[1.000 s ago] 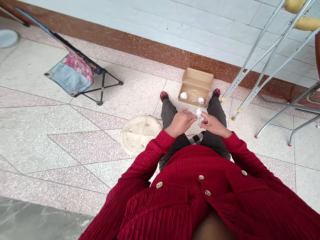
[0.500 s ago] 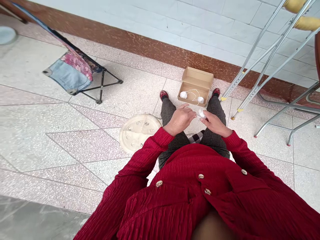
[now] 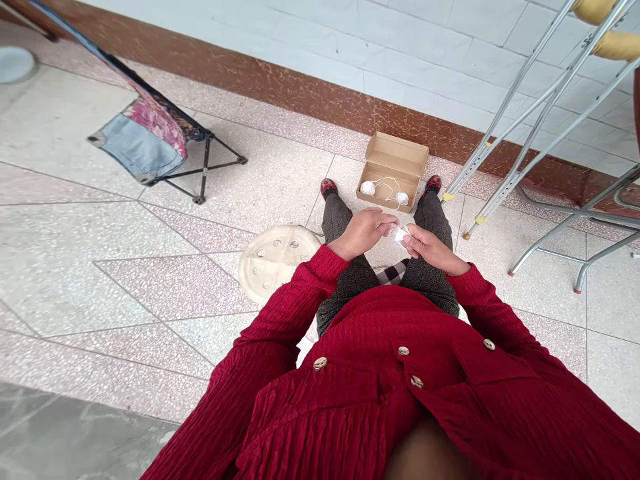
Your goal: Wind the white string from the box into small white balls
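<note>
In front of my lap, my right hand grips a small white bundle that looks partly clear and shiny; its exact kind is too small to make out. From the other side, my left hand closes in on the bundle, its fingertips pinching at the near edge. Just beyond both hands, an open cardboard box rests on the floor between my feet. Inside it lie two white yarn balls, the left ball and the right ball, with a loose strand of yarn curling between them.
A round cream stool stands beside my left leg. Further left is a folding chair. Metal crutches lean at the right near a metal-legged seat. The tiled wall rises behind the box.
My left fingers have straightened and come closer to the white bundle. The bundle has turned and dipped slightly in my right hand. The box and yarn balls stay in place.
</note>
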`<state>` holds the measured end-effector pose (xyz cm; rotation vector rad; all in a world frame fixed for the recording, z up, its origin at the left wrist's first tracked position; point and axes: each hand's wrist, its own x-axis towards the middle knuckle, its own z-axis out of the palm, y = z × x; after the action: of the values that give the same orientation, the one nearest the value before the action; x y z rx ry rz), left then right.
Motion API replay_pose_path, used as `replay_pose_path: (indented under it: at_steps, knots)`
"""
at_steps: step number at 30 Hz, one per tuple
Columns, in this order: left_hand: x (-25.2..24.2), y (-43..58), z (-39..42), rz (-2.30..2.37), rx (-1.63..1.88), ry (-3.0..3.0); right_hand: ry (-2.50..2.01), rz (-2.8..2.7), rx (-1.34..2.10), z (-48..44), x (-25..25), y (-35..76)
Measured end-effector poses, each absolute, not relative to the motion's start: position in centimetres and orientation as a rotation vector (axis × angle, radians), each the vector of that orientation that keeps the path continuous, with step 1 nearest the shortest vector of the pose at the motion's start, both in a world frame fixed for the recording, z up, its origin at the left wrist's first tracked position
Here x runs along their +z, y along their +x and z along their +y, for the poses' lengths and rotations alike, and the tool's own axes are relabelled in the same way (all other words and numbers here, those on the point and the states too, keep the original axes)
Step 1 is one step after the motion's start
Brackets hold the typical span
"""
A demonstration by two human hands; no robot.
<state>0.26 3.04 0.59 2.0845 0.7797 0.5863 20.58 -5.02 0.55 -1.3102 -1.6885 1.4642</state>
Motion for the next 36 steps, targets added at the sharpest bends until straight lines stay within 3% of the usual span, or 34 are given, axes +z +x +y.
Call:
replay_pose_path:
  at_steps: [8, 21, 32, 36]
  knots:
    - [1.0, 0.5, 3.6, 0.719, 0.576, 1.953, -1.085, -1.403, 1.824, -4.9, 1.6, 20.2]
    - [-2.9, 1.4, 1.1, 0.674, 0.618, 1.243, -1.174, -1.103, 1.606, -4.9, 0.9, 19.3]
    - [-4.0, 2.2, -0.5, 0.77, 0.698, 1.216, -1.268, -1.023, 1.373, -5.0, -0.4, 18.7]
    - [-4.1, 2.5, -0.8, 0.832, 0.706, 1.295, -1.264, -0.966, 1.433, -4.9, 0.0, 18.6]
